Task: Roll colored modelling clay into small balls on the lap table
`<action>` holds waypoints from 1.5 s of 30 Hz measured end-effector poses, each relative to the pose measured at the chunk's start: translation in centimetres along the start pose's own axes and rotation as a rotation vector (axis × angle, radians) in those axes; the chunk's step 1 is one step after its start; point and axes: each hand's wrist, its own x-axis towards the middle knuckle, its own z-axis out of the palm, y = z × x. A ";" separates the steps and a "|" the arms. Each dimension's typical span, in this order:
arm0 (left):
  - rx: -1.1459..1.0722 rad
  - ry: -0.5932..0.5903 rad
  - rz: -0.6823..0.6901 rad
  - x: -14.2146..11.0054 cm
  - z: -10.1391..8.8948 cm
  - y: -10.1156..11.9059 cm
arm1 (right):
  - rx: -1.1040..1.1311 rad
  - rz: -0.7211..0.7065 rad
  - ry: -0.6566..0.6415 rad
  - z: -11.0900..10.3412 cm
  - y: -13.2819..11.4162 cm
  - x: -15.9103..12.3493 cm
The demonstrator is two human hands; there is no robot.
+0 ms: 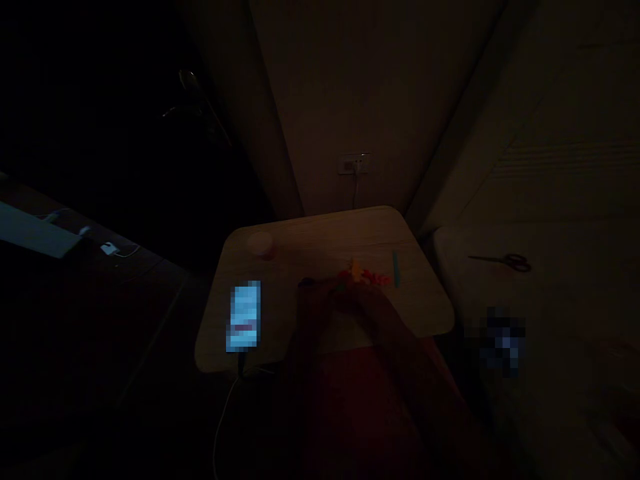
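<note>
The room is very dark, so my hands show mostly as dim shapes. My left hand (317, 298) is over the front of the small wooden table (295, 260), close to a small dark object (306, 283). Beside it, my right hand (359, 298) reaches in from the lower right, at a cluster of small bright pieces. Among these are a yellow-orange star-like piece (357, 271), a row of red pieces (379, 278) and a bit of green (341, 288). Fingers and anything between them cannot be made out. A teal strip (397, 269) lies to their right.
A lit phone (243, 317), blurred out, lies at the table's left with a cable (225, 407) hanging down. Behind it is a pale round item (263, 244). Scissors (505, 261) rest on the pale surface at right. A wall socket (354, 163) is behind the table.
</note>
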 end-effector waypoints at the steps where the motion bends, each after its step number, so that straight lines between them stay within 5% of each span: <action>1: 0.024 -0.009 0.041 -0.1 0.1 -0.2 | -0.019 -0.013 0.003 0.1 -0.1 -0.1; 9: 0.031 -0.076 0.201 0.0 1.1 -0.9 | -0.215 -0.213 0.087 0.3 -0.7 -0.1; 18: 0.114 -0.070 0.161 -0.1 0.4 -0.3 | -0.263 -0.192 -0.055 -0.4 -0.9 0.4; 26: 0.024 -0.124 0.168 0.3 0.4 -0.9 | -0.322 -0.318 -0.037 -0.6 -0.5 0.0; 31: -0.052 -0.203 0.124 0.7 0.1 -0.5 | -0.331 -0.331 -0.013 -1.0 -0.7 -0.1; 36: -0.285 -0.288 0.055 0.7 0.0 0.0 | -0.139 -0.200 -0.120 -1.8 0.2 0.2; 41: -0.435 -0.257 -0.089 0.4 0.4 0.1 | 0.012 -0.153 -0.120 -2.1 1.6 0.4; 45: -0.430 -0.231 -0.152 0.3 0.7 -0.1 | -0.082 -0.156 -0.093 -2.4 1.8 0.8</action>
